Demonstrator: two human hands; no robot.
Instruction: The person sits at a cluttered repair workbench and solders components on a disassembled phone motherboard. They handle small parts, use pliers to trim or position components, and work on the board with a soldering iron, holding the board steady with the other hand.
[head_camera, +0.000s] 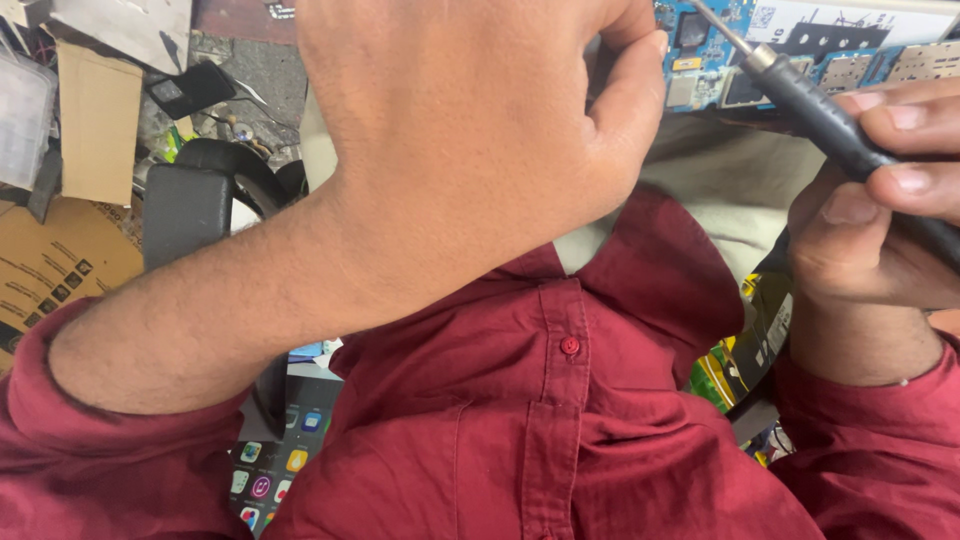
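My left hand (470, 130) fills the middle of the view, back of the hand toward the camera, fingers curled at the edge of a blue circuit board (720, 50) near the top; what the fingers hold is hidden. At the right, my right hand (870, 220) grips a black soldering iron (830, 115) like a pen. Its metal tip points up-left onto the blue board. Below both hands lies my dark red shirt (560, 420) with a red button.
Cardboard boxes (60, 250) and cluttered parts sit at the left. A black rounded object (200, 200) lies behind my left forearm. A phone screen with coloured icons (270, 470) shows at the bottom. Yellow-green packaging (745, 350) sits at the right.
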